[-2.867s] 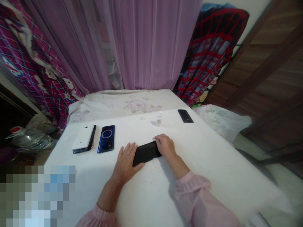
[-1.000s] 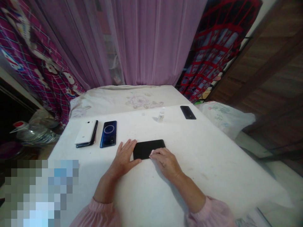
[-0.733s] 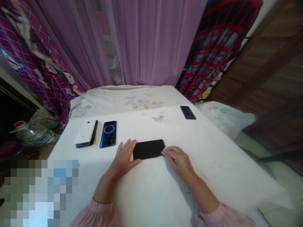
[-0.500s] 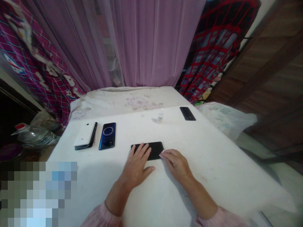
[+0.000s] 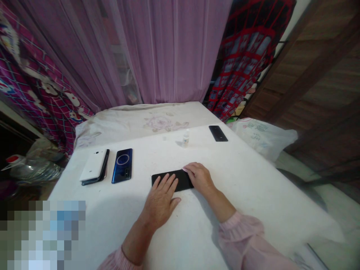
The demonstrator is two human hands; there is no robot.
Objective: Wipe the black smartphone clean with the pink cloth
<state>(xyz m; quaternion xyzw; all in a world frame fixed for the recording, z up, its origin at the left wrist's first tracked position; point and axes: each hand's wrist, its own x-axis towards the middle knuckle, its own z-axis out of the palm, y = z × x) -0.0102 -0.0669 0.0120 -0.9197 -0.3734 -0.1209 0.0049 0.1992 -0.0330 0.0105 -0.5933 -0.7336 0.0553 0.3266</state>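
A black smartphone (image 5: 181,180) lies flat and crosswise on the white tabletop. The spread fingers of my left hand (image 5: 160,200) rest on its left part, with the thumb out to the side on the table. On the phone's right part, near its far edge, my right hand (image 5: 199,178) is closed in a pinch. A small pale pink wiping cloth (image 5: 185,169) shows only a sliver at those fingertips; most of it is hidden. To the left lies a blue phone (image 5: 122,165), back up, beside a stack of phones with a white phone (image 5: 93,165) on top.
A small clear bottle with a white label (image 5: 185,139) stands beyond the phone. Another dark phone (image 5: 218,133) lies at the far right of the table (image 5: 247,187). A white plastic bag (image 5: 261,138) hangs past the right edge. Purple curtains (image 5: 171,52) close off the back.
My right hand has moved from the phone's near right corner up to its far edge, still pinching the pale piece. My left hand stays flat on the phone. The view has shifted slightly.
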